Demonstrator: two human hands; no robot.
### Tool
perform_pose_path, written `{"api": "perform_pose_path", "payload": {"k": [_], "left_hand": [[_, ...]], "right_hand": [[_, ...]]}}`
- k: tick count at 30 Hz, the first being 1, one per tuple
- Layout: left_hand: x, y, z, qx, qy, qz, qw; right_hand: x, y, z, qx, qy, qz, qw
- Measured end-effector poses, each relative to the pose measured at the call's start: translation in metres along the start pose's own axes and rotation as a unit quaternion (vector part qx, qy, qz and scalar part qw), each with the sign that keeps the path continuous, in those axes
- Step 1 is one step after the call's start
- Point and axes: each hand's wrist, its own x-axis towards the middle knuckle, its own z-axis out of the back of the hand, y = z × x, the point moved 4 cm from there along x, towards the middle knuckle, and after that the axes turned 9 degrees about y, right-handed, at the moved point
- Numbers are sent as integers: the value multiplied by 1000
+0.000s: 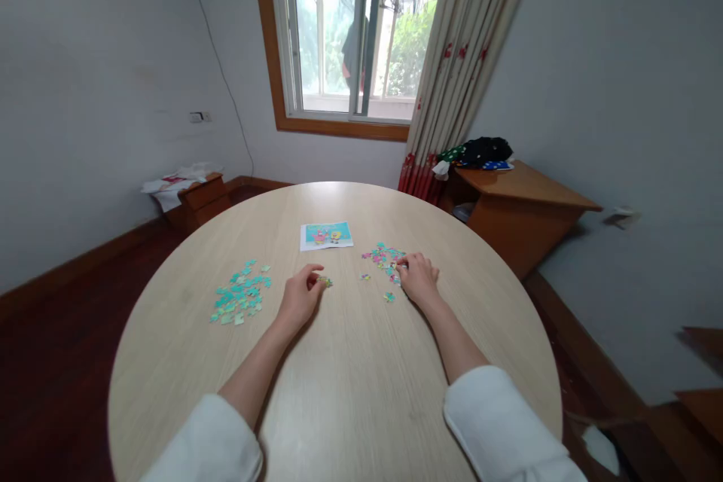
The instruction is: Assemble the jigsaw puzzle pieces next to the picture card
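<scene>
My left hand (301, 295) is at the middle of the round table, thumb and fingertips closed on a small yellow-green puzzle piece (326, 282). Farther right, my right hand (419, 277) has its fingers bent down at the edge of a pile of pink, teal and white puzzle pieces (379, 254). Its fingertips pinch at a piece there, mostly hidden by the hand. A loose teal-and-yellow piece (389, 297) lies just left of the right wrist, and another small piece (365, 277) lies between the hands. Beyond them is a picture card (326, 236) with two cartoon figures.
Many teal and pale green puzzle pieces (240, 294) are spread on the left of the wooden table (339, 392). A brown desk (525, 196) bearing dark cloth (486, 152) stands behind at the right. A window (353, 38) and a curtain (457, 53) are at the back.
</scene>
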Motion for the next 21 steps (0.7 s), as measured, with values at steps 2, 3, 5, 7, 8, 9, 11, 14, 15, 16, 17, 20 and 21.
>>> {"api": "perform_pose_path", "payload": {"k": [2,3,5,7,8,9,11,14,15,16,17,20,21], "left_hand": [[0,1,0,6,0,0,1000],[0,1,0,9,1,0,1000],[0,1,0,15,2,-3,1000],[0,1,0,19,0,-7,1000],[0,1,0,21,-1,-9,1000],[0,1,1,22,-2,-9,1000],[0,0,1,23,-1,-9,1000],[0,0,1,22,2,-10,1000],[0,0,1,23,1,-11,1000],[0,0,1,24,0,-11,1000],[0,0,1,25,-2,-11,1000],[0,1,1,26,-4,-13,1000],[0,1,1,25,-4,-14,1000]], "right_hand": [[0,0,0,-1,3,-1,1000],[0,0,0,-1,4,0,1000],[-1,0,0,1,0,1,1000],[-1,0,0,9,-9,8,1000],[-2,0,0,14,-15,11,1000],[-2,0,0,17,-19,15,1000],[-3,0,1,21,-23,23,999],[-4,2,2,18,-24,28,999],[-4,2,2,17,-25,26,999],[-4,2,2,16,-26,24,999],[-4,2,2,14,-27,21,999],[-3,2,2,8,-29,20,999],[-3,2,2,7,-29,21,999]]}}
